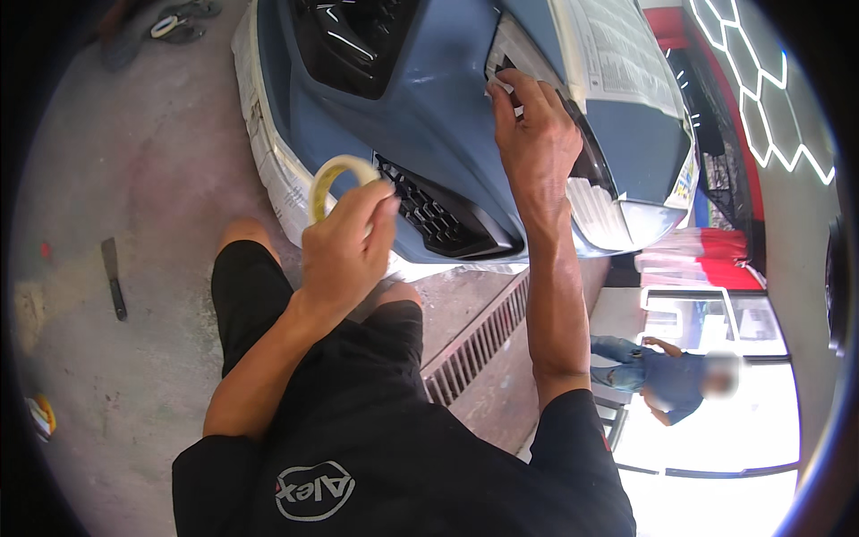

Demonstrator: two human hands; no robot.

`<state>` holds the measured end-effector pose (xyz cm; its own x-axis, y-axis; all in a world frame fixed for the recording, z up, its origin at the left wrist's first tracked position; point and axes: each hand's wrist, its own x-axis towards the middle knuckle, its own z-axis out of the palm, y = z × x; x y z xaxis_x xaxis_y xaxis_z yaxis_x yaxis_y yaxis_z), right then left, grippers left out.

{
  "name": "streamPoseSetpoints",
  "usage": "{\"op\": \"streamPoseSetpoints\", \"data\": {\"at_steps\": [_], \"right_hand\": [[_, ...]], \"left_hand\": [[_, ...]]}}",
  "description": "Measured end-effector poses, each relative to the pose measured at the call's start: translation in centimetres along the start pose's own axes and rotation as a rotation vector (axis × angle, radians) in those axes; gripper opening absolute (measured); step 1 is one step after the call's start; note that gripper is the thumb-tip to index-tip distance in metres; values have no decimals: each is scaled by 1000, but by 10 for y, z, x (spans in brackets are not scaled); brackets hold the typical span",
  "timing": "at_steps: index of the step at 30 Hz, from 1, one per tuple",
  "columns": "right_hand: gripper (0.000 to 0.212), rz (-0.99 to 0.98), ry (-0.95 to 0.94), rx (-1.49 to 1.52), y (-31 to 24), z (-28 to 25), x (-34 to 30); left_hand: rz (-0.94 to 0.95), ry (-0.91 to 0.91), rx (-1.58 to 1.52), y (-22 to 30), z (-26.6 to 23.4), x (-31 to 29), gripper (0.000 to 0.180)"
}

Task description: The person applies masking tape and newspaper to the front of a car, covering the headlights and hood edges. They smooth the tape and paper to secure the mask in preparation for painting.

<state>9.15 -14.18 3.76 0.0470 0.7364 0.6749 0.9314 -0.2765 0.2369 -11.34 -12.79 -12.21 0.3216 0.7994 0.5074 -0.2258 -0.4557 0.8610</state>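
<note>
My left hand (347,246) is closed around a roll of cream masking tape (319,190), held in front of the bumper's honeycomb grille (420,208). Farther up and to the right, my right hand (541,139) pinches a small pale strip of masking tape (493,86) with thumb and forefinger. Those fingertips are at the edge of a dark-edged opening in the blue-grey car front (447,107). The fingers partly hide the strip. Printed masking paper (617,58) covers the panel beyond my right hand, and more paper (598,213) lies below my wrist.
A putty knife (114,277) lies on the concrete floor at left. Dark items with a white roll (165,27) are at the far left. A slotted drain grate (479,342) runs beneath the bumper. Another person (671,376) stands at right by bright windows.
</note>
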Motion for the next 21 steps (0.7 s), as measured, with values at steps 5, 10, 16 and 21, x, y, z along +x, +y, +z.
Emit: {"op": "streamPoseSetpoints", "data": {"at_steps": [5,10,16,21], "right_hand": [[19,-52,-59,-45,3,5,17],[23,-41,-116,-24,5,-1,19],[18,72,-224,18,-7,-11,27],[15,110,-229,50,-8,-9,26]], "left_hand": [[-126,-34,166,-87,-25,-79,15],[-160,-92,199,-134,-40,-137,16],[-185,-122,199,-148,-35,-139,19],[-215,-138,203,-149,-35,-139,20]]}}
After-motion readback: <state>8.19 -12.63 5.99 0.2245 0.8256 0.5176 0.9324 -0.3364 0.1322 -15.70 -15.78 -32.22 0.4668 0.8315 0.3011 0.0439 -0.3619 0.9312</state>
